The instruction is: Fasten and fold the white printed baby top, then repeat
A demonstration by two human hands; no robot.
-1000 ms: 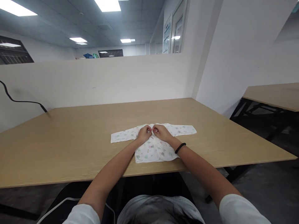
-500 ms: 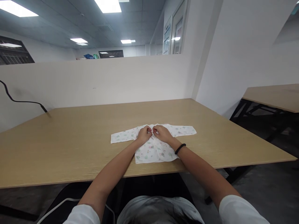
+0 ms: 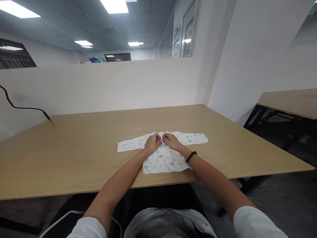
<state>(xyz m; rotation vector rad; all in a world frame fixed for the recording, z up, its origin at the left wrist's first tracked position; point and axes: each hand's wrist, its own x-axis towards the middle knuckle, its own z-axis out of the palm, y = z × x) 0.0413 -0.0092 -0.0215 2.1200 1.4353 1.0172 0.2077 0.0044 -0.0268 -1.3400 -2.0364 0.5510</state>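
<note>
A small white baby shirt [image 3: 159, 161] with a faint printed pattern lies spread on the table, its sleeves stretched out to both sides. Close to its neckline, my left hand [image 3: 153, 143] is closed in a pinch at the upper front of the shirt. Just across from it, my right hand [image 3: 171, 140] also pinches there, fingertips a small gap from the left ones. The bit of cloth or fastening between my fingers is too small to make out. A black beaded bracelet [image 3: 191, 156] circles my right wrist.
The wooden table [image 3: 81, 148] has its front edge just below the shirt. A white partition [image 3: 123, 87] rises along the back. At the left, a black cable [image 3: 29, 108] hangs over the table. Another table [image 3: 292, 102] stands to the right.
My right hand has shifted very slightly, fingers still pinched. My left hand and the shirt look practically the same.
</note>
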